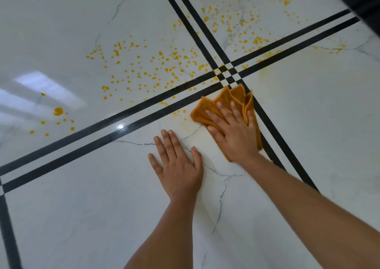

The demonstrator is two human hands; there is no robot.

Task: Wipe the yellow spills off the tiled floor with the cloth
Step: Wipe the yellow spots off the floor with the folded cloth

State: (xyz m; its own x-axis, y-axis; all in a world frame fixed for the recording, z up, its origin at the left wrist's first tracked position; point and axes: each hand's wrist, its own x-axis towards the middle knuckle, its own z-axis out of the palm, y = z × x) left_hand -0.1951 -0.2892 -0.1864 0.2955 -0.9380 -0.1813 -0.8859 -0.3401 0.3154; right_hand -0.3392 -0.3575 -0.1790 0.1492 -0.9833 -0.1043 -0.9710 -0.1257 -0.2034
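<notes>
Left hand lying flat on the white marble-look tiled floor, fingers spread, holding nothing. Just beyond, right hand pressing the folded orange cloth beside the black stripe crossing, fingers splayed. Yellow spills dotting the far tiles, left and right.

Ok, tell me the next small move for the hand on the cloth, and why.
Probably push the folded orange cloth forward and left, across the double black tile lines. The right hand presses it flat just short of them, the tile near the left hand shows only faint smears, and dense yellow droplets lie beyond.
</notes>
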